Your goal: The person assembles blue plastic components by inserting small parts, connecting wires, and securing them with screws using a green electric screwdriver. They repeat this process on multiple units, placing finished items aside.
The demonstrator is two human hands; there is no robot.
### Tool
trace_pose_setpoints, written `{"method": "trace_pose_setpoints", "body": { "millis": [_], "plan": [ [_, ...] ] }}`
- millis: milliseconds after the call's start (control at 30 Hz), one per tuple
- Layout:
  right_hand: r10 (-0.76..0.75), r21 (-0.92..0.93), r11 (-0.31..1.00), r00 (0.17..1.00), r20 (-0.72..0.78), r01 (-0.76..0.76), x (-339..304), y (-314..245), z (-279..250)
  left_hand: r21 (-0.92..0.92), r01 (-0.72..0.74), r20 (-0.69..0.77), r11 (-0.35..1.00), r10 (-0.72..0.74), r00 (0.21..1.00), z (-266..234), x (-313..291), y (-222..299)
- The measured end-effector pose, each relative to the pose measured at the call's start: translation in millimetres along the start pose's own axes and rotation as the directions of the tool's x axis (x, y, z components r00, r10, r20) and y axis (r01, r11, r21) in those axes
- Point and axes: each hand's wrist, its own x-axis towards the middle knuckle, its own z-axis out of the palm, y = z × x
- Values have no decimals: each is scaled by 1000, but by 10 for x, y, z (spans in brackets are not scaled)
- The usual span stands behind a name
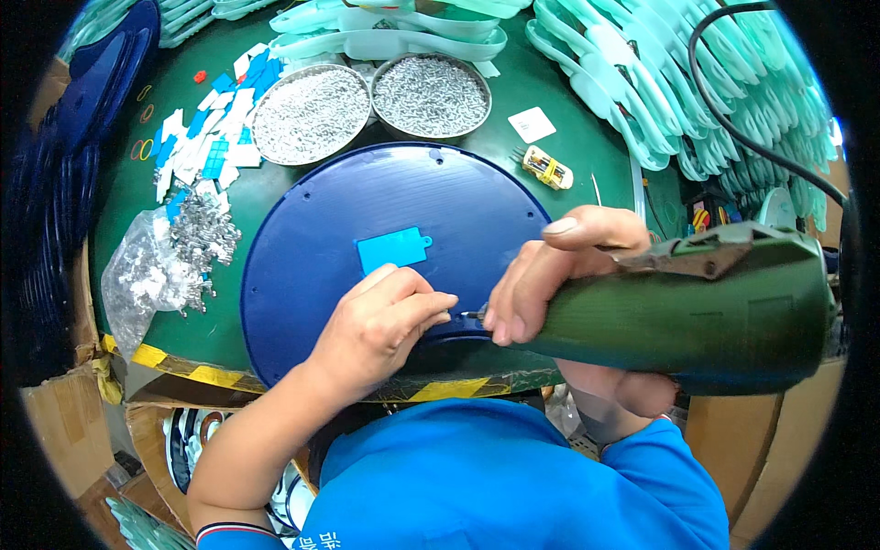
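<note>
One blue board (481,229). On it, one tag (392,250). Above it, two bowls (433,136). Left of it, one bag (137,266) and maybe four bands (143,93), too tiny to be sure. Right of it, one drill (678,316).

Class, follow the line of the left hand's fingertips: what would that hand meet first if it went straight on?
The left hand points rightward, so it would probably meet the metal tip of the green tool first, with the right hand just beyond; depth is unclear.

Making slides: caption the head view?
Right hand holding a green power tool, its tip near the left hand, over a blue panel.
</note>
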Motion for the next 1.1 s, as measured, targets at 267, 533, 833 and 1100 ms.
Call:
{"method": "trace_pose_setpoints", "body": {
  "millis": [267, 533, 833, 1100],
  "plan": [
    [171, -151, 979, 959, 227, -138, -54, 90, -277, 77, -99, 96, 992, 92, 991, -50, -9, -85],
    [121, -57, 992, 952, 281, -110, 124, 103, -66, 21, -115, 109, 993, 112, 988, -188, -60, -186],
    [-14, 186, 982, 957, 291, -42, 240, 369, 342, -16, -85, 201, 996, 86, 976, -616, -321, -274],
    [212, -64, 977, 886, 413, -204, 300, 516, 313, 26, -49, 34, 998, 48, 998, -631, -470, -297]
  ]
}}
